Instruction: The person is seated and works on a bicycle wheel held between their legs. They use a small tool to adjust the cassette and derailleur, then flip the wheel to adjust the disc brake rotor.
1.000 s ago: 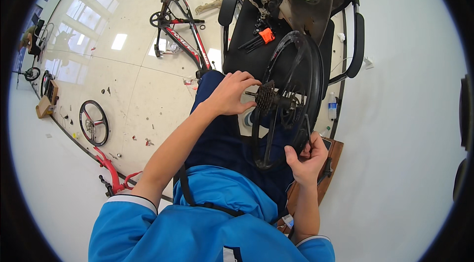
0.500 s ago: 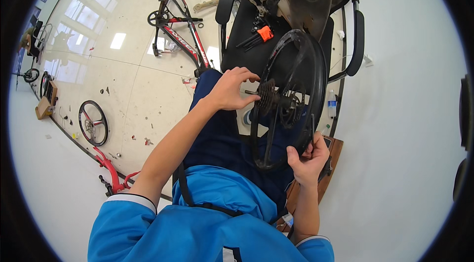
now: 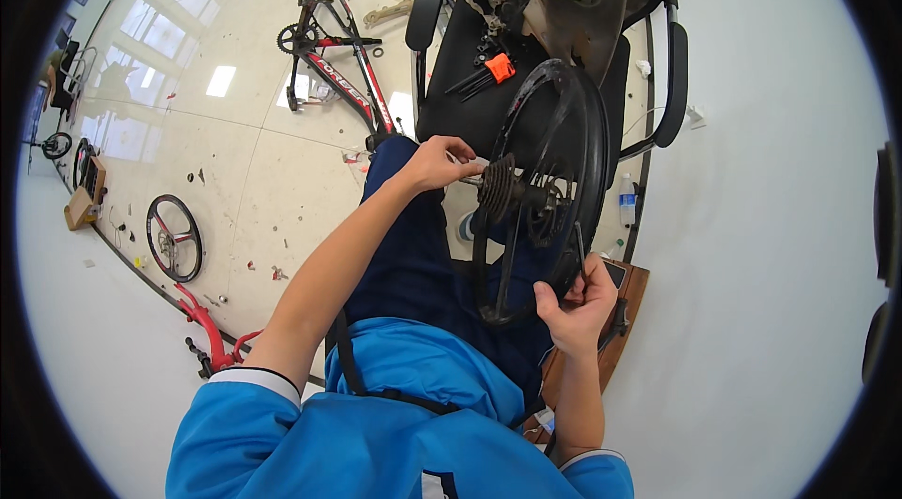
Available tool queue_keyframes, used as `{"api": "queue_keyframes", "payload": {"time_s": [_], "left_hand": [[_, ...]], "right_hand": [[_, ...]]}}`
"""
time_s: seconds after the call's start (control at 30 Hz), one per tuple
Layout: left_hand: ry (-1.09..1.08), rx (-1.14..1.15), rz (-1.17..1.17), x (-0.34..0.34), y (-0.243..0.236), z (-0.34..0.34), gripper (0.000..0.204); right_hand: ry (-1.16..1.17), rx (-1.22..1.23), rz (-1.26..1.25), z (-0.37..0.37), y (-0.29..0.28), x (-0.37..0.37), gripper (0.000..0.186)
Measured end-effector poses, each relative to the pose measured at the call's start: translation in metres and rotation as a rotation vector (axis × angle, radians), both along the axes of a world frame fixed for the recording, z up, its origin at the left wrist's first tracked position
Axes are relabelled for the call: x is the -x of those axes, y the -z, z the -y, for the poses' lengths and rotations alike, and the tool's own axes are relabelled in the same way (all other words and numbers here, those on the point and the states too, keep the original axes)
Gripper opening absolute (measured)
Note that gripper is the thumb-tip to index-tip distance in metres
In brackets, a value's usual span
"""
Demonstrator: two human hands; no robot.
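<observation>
A black bicycle wheel stands upright over my lap, leaning on the chair's front. Its cassette faces left, and a disc-like part of the hub shows through the spokes. My left hand is closed, thumb and index finger pinching the thin axle end that sticks out beside the cassette. By the wheel's lower right, my right hand is closed around a thin dark rod, apparently a hex key, which points upward. Its fingertips are partly hidden, so whether they also touch the tyre I cannot tell.
On the black chair lie an orange-holder hex key set and a grey metal plate. A red-black bicycle frame, a smaller wheel and a red fork lie on the floor. A wooden stand is at right.
My left thumb and index finger, apart earlier, have closed on the axle end. The wheel and my right hand with the hex key have shifted slightly left.
</observation>
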State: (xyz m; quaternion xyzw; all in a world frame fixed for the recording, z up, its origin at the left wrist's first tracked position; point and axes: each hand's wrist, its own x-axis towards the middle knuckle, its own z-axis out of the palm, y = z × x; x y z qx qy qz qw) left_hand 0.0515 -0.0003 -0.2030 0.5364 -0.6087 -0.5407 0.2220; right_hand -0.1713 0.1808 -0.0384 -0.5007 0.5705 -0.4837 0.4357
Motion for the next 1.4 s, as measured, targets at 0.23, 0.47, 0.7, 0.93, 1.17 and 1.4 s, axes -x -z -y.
{"api": "queue_keyframes", "payload": {"time_s": [0.23,0.47,0.7,0.93,1.17,1.4], "left_hand": [[0.034,0.039,-0.02,-0.006,-0.005,-0.002,0.03],[-0.154,-0.198,-0.829,-0.032,-0.031,-0.017,0.026],[0.118,-0.336,-1.264,-0.026,-0.058,-0.032,0.031],[0.207,0.701,-0.117,0.002,-0.095,-0.049,0.028],[0.338,0.827,0.057,0.005,-0.103,-0.046,0.025],[0.327,0.781,0.09,0.004,-0.095,-0.034,0.033]], "right_hand": [[0.002,0.015,-0.023,0.0,0.005,0.0,0.046],[0.035,0.019,0.017,0.0,0.009,-0.001,0.046],[0.005,0.04,0.003,-0.001,0.013,-0.001,0.043],[0.006,0.007,0.061,0.0,0.005,-0.003,0.043],[0.013,0.003,0.048,0.001,-0.001,-0.005,0.043],[0.033,0.021,0.019,0.001,0.007,-0.003,0.045]]}}
